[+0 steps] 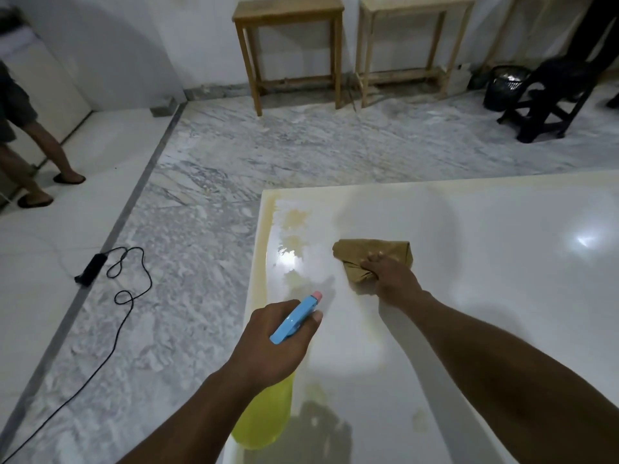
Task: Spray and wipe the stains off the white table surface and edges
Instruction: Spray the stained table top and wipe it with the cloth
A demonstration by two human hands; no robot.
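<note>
The white table fills the lower right, with yellow-brown stains near its far left corner and along the left edge. My left hand grips a spray bottle with yellow liquid and a blue trigger head, its pink nozzle aimed at the wet, stained patch. My right hand presses a crumpled brown cloth onto the tabletop, just right of the stains.
A black cable with an adapter lies on the marble floor to the left. Another person's legs stand at far left. Two wooden tables line the back wall; a black chair and a bin stand at back right.
</note>
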